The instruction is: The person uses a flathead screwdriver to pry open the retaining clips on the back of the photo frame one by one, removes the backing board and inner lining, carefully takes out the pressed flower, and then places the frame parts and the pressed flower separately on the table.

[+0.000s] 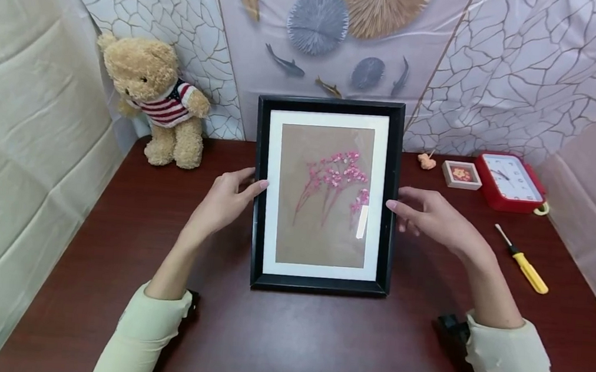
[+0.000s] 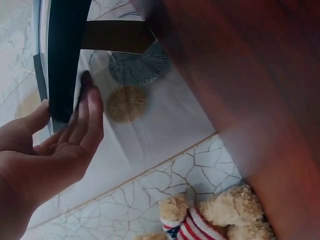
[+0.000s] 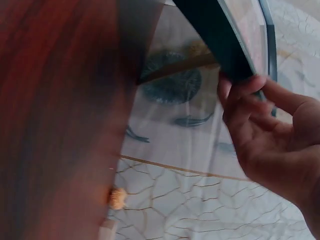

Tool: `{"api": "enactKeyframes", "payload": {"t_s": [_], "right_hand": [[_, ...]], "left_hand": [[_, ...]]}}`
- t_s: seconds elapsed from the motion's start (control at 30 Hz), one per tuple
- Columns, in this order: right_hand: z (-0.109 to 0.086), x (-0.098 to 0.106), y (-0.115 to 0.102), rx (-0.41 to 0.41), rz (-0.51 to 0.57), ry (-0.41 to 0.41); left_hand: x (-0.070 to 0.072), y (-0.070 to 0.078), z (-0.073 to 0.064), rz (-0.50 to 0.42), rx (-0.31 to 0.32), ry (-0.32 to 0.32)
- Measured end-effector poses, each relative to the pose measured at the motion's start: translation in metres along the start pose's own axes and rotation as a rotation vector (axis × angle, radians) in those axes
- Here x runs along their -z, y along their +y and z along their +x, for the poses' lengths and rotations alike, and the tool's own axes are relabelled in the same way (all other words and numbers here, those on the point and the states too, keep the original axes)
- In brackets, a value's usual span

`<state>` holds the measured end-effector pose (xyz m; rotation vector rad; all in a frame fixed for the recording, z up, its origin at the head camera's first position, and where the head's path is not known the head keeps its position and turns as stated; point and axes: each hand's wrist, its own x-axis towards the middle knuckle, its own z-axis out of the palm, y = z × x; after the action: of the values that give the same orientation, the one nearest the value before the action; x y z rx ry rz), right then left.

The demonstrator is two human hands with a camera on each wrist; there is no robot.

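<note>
A black picture frame (image 1: 318, 284) with a white mat and pressed pink flowers stands upright, leaning slightly back, in the middle of the table. My left hand (image 1: 229, 199) grips its left side, thumb on the front edge and fingers behind. On the opposite side my right hand (image 1: 432, 216) holds the right edge the same way, thumb in front. The left wrist view shows the left hand (image 2: 60, 150) around the frame's dark side (image 2: 67, 60), with a brown support leg (image 2: 117, 36) out behind it. In the right wrist view the right hand (image 3: 270, 130) pinches the other side.
A teddy bear (image 1: 159, 100) in a striped shirt sits at the back left. Along the right are a small orange figure (image 1: 427, 160), a little framed box (image 1: 461, 175), a red clock (image 1: 511, 182) and a yellow-handled screwdriver (image 1: 522, 262) on the dark red table (image 1: 310, 346).
</note>
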<state>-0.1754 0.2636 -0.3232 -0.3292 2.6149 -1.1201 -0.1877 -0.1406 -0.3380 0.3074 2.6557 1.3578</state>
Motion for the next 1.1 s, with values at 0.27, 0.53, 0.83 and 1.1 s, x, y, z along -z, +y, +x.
{"api": "enactKeyframes", "payload": {"t_s": [0.27,0.53,0.83,1.1], "right_hand": [[0.006,-0.005,0.019,0.031,0.175,-0.086],[0.006,-0.005,0.019,0.075,0.179,-0.021],[0.002,-0.002,0.015,0.107,0.137,0.038],[-0.008,0.000,0.005,0.171,0.093,0.153]], "left_hand": [[0.001,-0.011,0.001,-0.345,0.050,-0.069],[-0.007,-0.007,0.001,-0.382,0.025,0.020],[-0.009,-0.002,-0.001,-0.275,-0.063,0.117],[-0.009,0.002,-0.005,-0.267,-0.225,0.250]]}}
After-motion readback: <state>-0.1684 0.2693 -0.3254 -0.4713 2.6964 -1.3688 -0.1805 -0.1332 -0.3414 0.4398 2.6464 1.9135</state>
